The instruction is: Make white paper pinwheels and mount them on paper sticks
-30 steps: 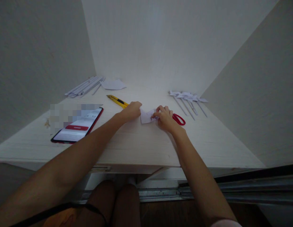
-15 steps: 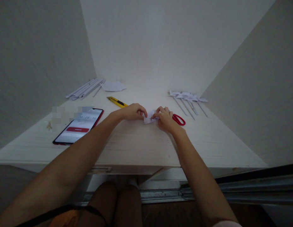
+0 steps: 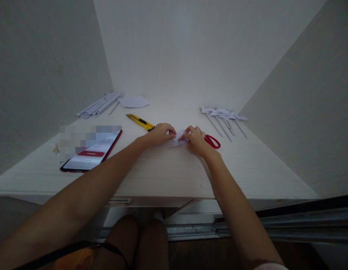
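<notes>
A small piece of white paper with cut or folded edges lies on the table between my hands. My left hand pinches its left side with bent fingers. On its right side, my right hand grips the paper, thumb and index finger pressed toward its middle. Red-handled scissors lie just right of my right hand, their blades hidden behind it. A yellow box cutter rests beyond my left hand, its near end touching or hidden by the fingers.
Several paper pinwheels on sticks lie at the back right. Rolled paper sticks and a flat paper sheet are at the back left. A phone lies left of my left forearm. Walls enclose the white table on three sides.
My left hand has moved slightly right and inward over the paper, bringing its fingertips closer to my right hand. The paper's left corner looks bent inward. My right hand has hardly moved.
</notes>
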### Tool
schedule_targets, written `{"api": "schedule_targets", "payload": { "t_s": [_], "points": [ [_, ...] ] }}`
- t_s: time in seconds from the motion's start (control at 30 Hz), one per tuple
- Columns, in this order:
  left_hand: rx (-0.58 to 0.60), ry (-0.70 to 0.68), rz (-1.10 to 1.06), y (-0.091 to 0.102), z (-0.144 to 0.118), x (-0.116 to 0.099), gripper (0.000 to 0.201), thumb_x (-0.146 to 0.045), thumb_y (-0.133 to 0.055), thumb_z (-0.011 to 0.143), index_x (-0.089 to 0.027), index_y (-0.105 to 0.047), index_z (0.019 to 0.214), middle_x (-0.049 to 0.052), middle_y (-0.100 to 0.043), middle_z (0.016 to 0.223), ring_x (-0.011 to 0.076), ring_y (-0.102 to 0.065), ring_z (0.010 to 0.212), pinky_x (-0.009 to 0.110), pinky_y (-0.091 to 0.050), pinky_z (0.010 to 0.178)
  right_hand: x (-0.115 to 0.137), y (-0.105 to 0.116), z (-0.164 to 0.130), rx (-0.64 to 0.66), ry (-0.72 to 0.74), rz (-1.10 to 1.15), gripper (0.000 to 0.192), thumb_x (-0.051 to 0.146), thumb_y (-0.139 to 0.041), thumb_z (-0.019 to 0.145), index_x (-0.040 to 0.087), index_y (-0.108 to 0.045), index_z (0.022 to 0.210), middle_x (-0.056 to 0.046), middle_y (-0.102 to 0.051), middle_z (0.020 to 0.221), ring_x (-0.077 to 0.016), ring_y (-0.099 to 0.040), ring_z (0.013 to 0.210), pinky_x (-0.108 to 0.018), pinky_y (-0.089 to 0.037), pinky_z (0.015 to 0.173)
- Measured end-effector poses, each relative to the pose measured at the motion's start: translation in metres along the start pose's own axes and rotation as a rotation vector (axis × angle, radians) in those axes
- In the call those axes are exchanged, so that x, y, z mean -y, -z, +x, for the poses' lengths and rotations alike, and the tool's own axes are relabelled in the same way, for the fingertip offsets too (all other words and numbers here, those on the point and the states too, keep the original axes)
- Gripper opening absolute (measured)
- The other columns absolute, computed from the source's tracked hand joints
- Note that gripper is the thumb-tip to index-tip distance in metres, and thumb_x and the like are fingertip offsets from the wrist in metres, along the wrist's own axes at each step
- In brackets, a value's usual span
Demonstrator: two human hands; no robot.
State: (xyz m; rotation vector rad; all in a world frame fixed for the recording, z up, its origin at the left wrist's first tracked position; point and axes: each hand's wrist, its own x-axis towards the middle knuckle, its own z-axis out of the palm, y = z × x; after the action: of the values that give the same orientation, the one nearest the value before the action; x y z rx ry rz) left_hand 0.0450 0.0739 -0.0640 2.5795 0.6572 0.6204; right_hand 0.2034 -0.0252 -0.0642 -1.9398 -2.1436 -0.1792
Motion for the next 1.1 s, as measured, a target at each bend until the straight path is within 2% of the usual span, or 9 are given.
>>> {"api": "schedule_targets", "payload": {
  "t_s": [0.13,0.43,0.77,0.93,1.1],
  "points": [
    [-0.019,-0.003,0.017,-0.003,-0.001,-0.004,0.018,-0.023,-0.053,0.075,-0.016,-0.063,0.088,0.003,-0.064,0.080,0.0152,-0.053,0.073,0.027,-0.036,0.066,0.001,0.003,0.000,0.024,-0.021,0.014,0.046,-0.003,-0.040,0.069,0.027,-0.068,0.089,-0.009,-0.049,0.100,-0.0237,-0.037,0.092,-0.033,-0.026,0.066],
    [0.060,-0.044,0.136,-0.003,-0.006,-0.011,0.020,-0.023,-0.046,0.081,-0.019,-0.065,0.090,0.006,-0.063,0.095,0.0232,-0.048,0.095,0.039,-0.031,0.077,0.002,0.005,-0.001,0.027,-0.050,0.051,0.047,-0.003,-0.038,0.069,0.026,-0.069,0.088,-0.010,-0.048,0.100,-0.0243,-0.038,0.093,-0.035,-0.028,0.068],
    [0.053,-0.179,0.381,-0.008,-0.007,-0.016,0.024,-0.015,-0.042,0.080,-0.018,-0.066,0.084,0.008,-0.062,0.093,0.0244,-0.047,0.093,0.039,-0.026,0.073,0.001,0.004,0.000,0.011,-0.041,0.061,0.045,-0.003,-0.038,0.069,0.023,-0.070,0.087,-0.012,-0.049,0.100,-0.0239,-0.038,0.091,-0.035,-0.030,0.069],
    [0.099,-0.300,0.357,-0.004,-0.008,-0.014,0.025,-0.011,-0.041,0.080,-0.016,-0.065,0.086,0.007,-0.064,0.093,0.0219,-0.047,0.092,0.037,-0.024,0.073,0.004,0.007,-0.002,0.025,-0.060,0.058,0.044,-0.002,-0.037,0.070,0.022,-0.070,0.087,-0.011,-0.050,0.101,-0.0243,-0.038,0.093,-0.035,-0.030,0.070],
    [0.146,-0.317,0.347,-0.001,-0.007,-0.011,0.026,-0.015,-0.042,0.082,-0.019,-0.065,0.093,0.007,-0.063,0.098,0.0214,-0.046,0.093,0.034,-0.023,0.072,0.005,0.008,-0.002,0.036,-0.087,0.072,0.044,-0.002,-0.037,0.070,0.022,-0.069,0.087,-0.011,-0.050,0.104,-0.0240,-0.040,0.095,-0.035,-0.031,0.071]
  ]
}}
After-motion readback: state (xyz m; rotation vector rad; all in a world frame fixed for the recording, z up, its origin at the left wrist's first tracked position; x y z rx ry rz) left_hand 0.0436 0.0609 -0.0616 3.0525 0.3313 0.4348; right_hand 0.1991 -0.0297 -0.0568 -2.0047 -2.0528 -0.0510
